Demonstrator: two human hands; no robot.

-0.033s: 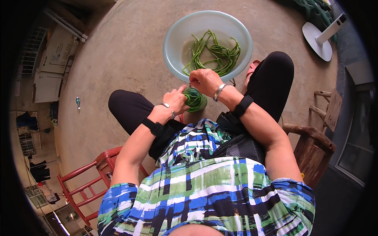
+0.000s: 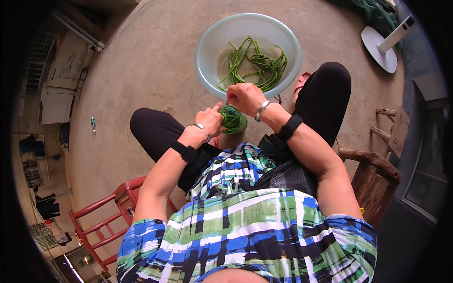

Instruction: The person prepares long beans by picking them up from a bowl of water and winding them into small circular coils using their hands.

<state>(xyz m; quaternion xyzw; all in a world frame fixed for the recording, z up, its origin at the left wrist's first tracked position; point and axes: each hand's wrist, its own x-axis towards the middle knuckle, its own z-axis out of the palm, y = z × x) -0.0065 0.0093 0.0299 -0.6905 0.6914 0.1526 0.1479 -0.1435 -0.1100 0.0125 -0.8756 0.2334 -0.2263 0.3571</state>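
Note:
A clear jar (image 2: 242, 125) packed with coiled dark green strands stands between my knees. A brighter green long bean (image 2: 224, 116) curves over its left side. My left hand (image 2: 207, 121) is closed at the jar's left rim, index finger stretched toward its mouth, the other fingers partly hidden. Just above the jar's far edge, my right hand (image 2: 246, 97) is closed with its fingertips pinched together; what they hold is hidden. Beyond it, a pale blue plastic basin (image 2: 204, 56) contains a loose tangle of green long beans (image 2: 258, 61).
A red wooden chair (image 2: 101, 226) is at my left, and a brown wooden chair (image 2: 373, 184) at my right. A white round-based stand (image 2: 380, 51) is at the far right. On the concrete floor (image 2: 141, 70) to the left lies a small bottle-like object (image 2: 93, 124).

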